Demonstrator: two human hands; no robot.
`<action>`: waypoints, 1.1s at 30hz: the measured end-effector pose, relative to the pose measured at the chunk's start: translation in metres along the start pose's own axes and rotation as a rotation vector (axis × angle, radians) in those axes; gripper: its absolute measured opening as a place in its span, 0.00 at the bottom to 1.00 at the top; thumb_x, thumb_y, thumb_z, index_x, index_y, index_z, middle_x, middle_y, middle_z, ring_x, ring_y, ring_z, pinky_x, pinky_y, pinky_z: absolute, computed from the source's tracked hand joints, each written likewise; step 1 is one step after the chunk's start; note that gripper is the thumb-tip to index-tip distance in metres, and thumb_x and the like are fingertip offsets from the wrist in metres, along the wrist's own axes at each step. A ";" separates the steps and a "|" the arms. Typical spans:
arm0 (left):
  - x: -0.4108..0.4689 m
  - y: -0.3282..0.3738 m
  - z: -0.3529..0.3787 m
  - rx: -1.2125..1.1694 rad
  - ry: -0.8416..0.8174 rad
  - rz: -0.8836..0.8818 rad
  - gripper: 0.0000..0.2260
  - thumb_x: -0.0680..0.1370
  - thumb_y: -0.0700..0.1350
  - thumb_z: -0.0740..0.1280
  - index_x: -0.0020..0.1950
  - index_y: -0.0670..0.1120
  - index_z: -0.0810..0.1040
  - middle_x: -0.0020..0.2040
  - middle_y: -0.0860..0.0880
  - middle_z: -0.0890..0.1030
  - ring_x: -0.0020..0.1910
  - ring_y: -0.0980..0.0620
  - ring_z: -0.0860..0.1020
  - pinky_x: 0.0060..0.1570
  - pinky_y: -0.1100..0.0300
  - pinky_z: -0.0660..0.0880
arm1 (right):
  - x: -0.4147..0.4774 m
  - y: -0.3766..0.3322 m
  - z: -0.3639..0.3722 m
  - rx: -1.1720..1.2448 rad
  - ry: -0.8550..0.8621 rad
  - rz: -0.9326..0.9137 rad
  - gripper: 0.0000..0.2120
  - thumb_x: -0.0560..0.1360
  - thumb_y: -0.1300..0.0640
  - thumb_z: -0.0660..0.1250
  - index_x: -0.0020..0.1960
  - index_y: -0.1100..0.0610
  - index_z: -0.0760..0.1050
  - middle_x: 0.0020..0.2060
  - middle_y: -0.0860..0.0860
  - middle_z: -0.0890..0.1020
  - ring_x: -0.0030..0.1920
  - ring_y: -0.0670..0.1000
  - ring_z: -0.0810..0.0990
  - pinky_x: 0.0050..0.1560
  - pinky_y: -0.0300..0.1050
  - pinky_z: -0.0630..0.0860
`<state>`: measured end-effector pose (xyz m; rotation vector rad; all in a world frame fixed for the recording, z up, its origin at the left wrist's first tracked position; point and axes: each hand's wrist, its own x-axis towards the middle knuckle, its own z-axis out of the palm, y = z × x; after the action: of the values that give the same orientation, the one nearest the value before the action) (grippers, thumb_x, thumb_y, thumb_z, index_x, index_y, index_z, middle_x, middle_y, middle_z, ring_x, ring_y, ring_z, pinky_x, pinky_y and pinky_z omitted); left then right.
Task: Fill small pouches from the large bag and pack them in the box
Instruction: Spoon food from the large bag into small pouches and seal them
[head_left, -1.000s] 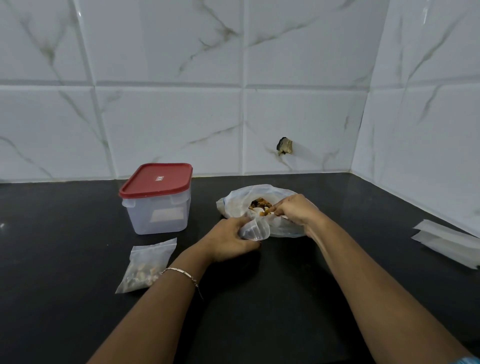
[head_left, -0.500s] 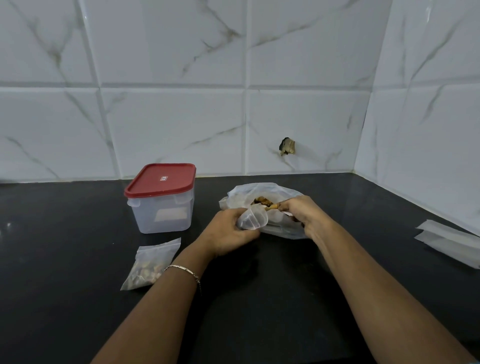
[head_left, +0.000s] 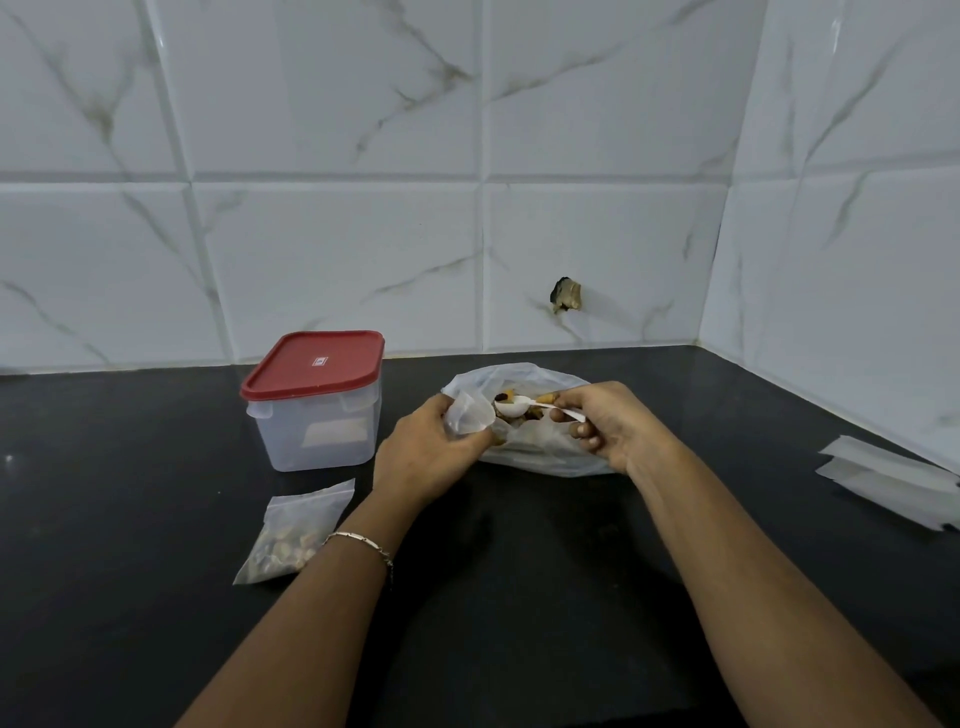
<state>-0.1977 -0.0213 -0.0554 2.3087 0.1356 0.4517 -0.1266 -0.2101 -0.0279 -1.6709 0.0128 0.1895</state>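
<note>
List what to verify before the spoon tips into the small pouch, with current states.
1. Left hand holds small pouch, mouth open: ok.
2. Right hand grips spoon: ok.
3. Spoon over pouch mouth: not ok, it sits over the large bag.
4. Box open for packing: not ok, red lid on.
5. Filled pouch on counter sealed: cannot tell.

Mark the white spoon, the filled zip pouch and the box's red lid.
white spoon (head_left: 511, 408): head view, on its bowl.
filled zip pouch (head_left: 291, 540): head view, on its filled lower half.
red lid (head_left: 314, 366): head view, middle of its top.
</note>
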 end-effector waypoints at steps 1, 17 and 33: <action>0.000 0.001 0.000 0.014 -0.014 -0.008 0.30 0.63 0.71 0.63 0.61 0.57 0.73 0.51 0.57 0.78 0.52 0.51 0.79 0.54 0.48 0.77 | 0.000 0.000 0.000 0.004 -0.001 -0.004 0.11 0.75 0.62 0.64 0.53 0.66 0.80 0.34 0.52 0.79 0.24 0.44 0.62 0.22 0.35 0.56; 0.004 0.000 0.005 0.111 -0.056 -0.012 0.32 0.66 0.72 0.63 0.63 0.53 0.74 0.57 0.52 0.81 0.53 0.50 0.79 0.53 0.47 0.77 | -0.006 0.000 0.002 -0.079 0.048 -0.110 0.14 0.76 0.69 0.59 0.48 0.58 0.83 0.33 0.53 0.75 0.22 0.44 0.61 0.17 0.35 0.56; 0.009 0.002 0.012 0.019 -0.036 -0.030 0.27 0.69 0.65 0.68 0.64 0.54 0.72 0.58 0.52 0.80 0.54 0.50 0.78 0.56 0.48 0.76 | -0.028 -0.021 -0.004 -0.052 -0.037 -0.210 0.10 0.73 0.61 0.67 0.51 0.64 0.82 0.29 0.50 0.74 0.24 0.44 0.61 0.21 0.35 0.57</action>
<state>-0.1848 -0.0283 -0.0594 2.3288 0.1568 0.3950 -0.1513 -0.2147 -0.0031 -1.7069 -0.1965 0.0618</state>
